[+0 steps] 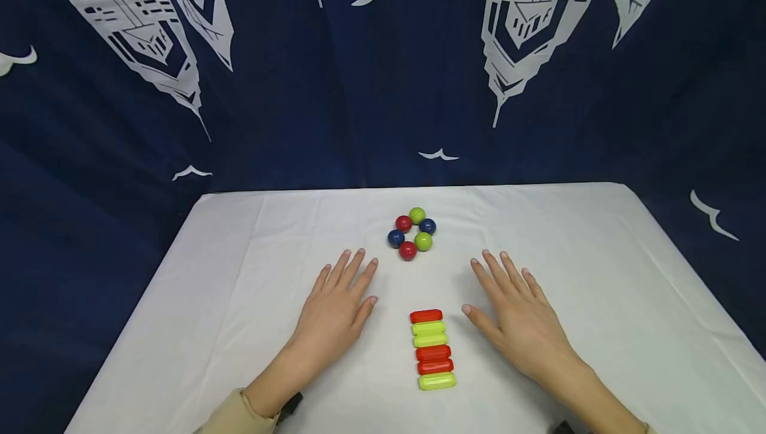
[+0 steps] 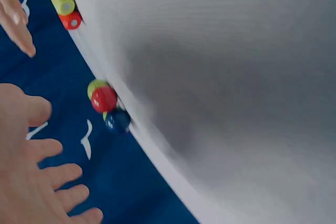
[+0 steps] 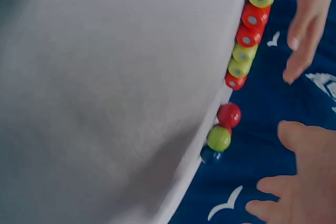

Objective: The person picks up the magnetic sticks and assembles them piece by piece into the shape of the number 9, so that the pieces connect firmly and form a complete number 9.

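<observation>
Holding nothing, the left hand [image 1: 330, 311] and the right hand [image 1: 524, 323] each had a wide grip. Between them, six short rods [image 1: 433, 353] lay in one column on the table [image 1: 604, 288], and six balls [image 1: 423, 242] made a ring farther away.

so the counter [image 1: 239, 327] has a slightly creased white cloth [image 1: 568, 241] over it, with six balls [image 1: 423, 241] (two each red, blue, green) ringed up near the middle of the far edge, and six red and yellow-green rods [image 1: 433, 353] lined up from there toward the near edge
</observation>
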{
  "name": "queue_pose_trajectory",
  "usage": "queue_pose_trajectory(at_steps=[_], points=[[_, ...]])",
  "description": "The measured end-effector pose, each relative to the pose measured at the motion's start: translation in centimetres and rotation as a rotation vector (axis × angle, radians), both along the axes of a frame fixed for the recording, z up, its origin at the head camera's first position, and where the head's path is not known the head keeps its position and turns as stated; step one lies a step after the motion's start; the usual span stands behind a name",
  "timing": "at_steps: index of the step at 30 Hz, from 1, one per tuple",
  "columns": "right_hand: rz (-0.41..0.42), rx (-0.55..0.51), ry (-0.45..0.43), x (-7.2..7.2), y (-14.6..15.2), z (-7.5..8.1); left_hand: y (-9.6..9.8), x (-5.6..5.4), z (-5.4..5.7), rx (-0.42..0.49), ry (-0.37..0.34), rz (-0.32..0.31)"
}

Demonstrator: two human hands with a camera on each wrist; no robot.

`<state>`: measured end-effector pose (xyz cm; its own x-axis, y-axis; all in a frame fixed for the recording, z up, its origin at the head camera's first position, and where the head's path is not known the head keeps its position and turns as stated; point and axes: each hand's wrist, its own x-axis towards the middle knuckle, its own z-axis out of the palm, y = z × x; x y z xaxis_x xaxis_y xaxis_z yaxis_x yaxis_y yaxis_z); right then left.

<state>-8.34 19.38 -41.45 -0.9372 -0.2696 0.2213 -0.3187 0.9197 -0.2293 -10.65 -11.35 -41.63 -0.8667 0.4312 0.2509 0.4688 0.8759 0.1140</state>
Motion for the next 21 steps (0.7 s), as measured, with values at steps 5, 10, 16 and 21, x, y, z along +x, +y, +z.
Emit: queue_pose_trajectory(at_steps=[5,10,16,21], points=[[0.056,-0.086,0.099,-0.6,-0.9,0.0,1.1,-0.2,0.0,0.190,-0.099,-0.115],[0.102,-0.250,0.088,-1.1,-1.7,-0.1,2.4,-0.4,-0.4,0.441,-0.269,-0.152],[0.091,-0.413,-0.163,-1.6,-2.8,-0.3,3.6,-1.1,-1.1,0.649,-0.518,-0.135],[0.140,-0.522,-0.371,-2.1,-3.1,-0.9,4.3,-1.6,-1.7,0.684,-0.629,-0.144]])
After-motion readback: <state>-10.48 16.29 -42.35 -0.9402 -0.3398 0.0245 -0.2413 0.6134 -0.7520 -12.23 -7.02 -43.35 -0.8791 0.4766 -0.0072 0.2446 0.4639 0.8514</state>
